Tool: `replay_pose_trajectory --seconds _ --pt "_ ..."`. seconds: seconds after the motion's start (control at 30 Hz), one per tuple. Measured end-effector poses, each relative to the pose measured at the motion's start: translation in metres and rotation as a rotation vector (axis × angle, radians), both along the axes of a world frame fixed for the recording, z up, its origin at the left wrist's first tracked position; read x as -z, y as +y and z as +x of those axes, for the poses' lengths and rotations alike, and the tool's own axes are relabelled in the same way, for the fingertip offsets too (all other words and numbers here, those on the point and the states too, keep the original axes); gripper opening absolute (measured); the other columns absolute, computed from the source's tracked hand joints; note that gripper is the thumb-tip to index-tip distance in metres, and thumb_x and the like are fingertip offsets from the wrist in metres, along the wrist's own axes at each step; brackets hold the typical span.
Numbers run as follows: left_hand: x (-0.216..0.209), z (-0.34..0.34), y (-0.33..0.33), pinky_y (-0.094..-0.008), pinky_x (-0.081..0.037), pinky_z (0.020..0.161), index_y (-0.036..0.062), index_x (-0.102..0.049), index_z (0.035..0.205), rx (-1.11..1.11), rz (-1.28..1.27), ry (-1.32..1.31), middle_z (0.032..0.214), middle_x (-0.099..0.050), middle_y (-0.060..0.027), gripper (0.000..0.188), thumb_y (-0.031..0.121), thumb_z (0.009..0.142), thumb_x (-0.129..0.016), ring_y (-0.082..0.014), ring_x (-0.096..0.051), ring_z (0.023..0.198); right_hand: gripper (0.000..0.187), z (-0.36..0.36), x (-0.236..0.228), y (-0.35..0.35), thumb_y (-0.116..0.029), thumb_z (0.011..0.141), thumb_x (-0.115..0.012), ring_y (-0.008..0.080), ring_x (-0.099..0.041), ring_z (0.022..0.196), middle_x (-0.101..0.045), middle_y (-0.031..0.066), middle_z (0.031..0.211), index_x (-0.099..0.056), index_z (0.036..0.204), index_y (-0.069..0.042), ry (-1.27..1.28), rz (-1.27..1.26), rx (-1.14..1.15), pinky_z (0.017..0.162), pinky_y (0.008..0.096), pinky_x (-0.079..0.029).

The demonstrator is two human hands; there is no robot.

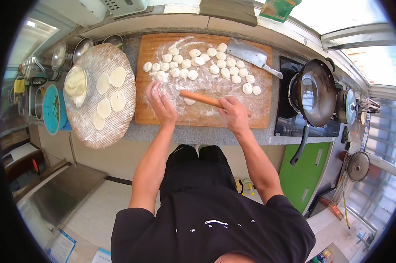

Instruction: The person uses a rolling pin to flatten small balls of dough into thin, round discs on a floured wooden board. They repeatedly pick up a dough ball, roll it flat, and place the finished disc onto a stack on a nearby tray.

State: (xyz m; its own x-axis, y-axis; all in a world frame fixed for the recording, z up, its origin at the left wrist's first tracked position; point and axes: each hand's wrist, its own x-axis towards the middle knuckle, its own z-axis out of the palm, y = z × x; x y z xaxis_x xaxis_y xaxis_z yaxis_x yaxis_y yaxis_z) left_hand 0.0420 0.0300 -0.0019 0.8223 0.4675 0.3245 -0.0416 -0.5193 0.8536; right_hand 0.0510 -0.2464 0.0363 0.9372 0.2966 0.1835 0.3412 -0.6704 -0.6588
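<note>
My right hand (235, 112) grips one end of a wooden rolling pin (201, 97), which slants across the floured wooden board (268, 65). A small dough piece (189, 101) shows at the near side of the pin, partly covered by it. To the left, my left hand (163, 105) has its floury fingers stretched out over the board, holding nothing that I can see. Its fingertips are close to one of several small round dough pieces (160, 76). More dough pieces (225, 72) are scattered over the far half of the board. A cleaver (249, 52) lies at the far right corner.
Left of the board, a round floured tray (114, 52) carries several flat dough wrappers (117, 101) and a clear bowl of pale, soft food (76, 85). A turquoise basin (52, 109) stands beyond it. At right, a wok (316, 94) sits at the cooktop (285, 125), handle toward me.
</note>
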Motion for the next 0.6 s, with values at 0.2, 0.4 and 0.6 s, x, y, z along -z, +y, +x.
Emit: replay_pose_trajectory --seconds 0.2,0.4,0.6 --pt "-0.003 -0.023 0.009 -0.0597 -0.03 0.131 0.0004 -0.056 0.153 0.123 0.401 0.19 0.166 -0.046 -0.0238 0.051 0.025 0.109 -0.059 -0.0457 -0.04 0.157 0.043 0.009 0.019 0.039 -0.017 0.087 -0.084 0.0321 -0.07 0.119 -0.072 0.01 0.128 -0.076 0.129 -0.008 -0.019 -0.215 -0.258 0.099 0.0468 -0.056" --pt "0.009 0.022 0.008 -0.0578 -0.018 0.138 0.0054 -0.036 0.174 0.215 0.747 0.396 0.183 -0.029 -0.0177 0.077 0.048 0.112 -0.053 -0.0383 -0.025 0.169 0.072 0.034 0.029 0.067 -0.046 0.107 -0.063 0.0347 -0.042 0.161 -0.047 0.0168 0.172 -0.047 0.166 -0.008 -0.135 -0.47 -0.17 0.132 0.0544 -0.033" --pt "0.006 0.074 0.017 -0.0562 -0.013 0.139 0.0049 -0.035 0.175 0.182 0.739 0.411 0.184 -0.026 -0.0181 0.079 0.05 0.112 -0.052 -0.0346 -0.022 0.171 0.087 0.094 0.032 0.085 -0.057 0.108 -0.056 0.0365 -0.031 0.168 -0.034 0.0209 0.18 -0.034 0.173 -0.003 -0.108 -0.499 -0.085 0.136 0.0574 -0.023"
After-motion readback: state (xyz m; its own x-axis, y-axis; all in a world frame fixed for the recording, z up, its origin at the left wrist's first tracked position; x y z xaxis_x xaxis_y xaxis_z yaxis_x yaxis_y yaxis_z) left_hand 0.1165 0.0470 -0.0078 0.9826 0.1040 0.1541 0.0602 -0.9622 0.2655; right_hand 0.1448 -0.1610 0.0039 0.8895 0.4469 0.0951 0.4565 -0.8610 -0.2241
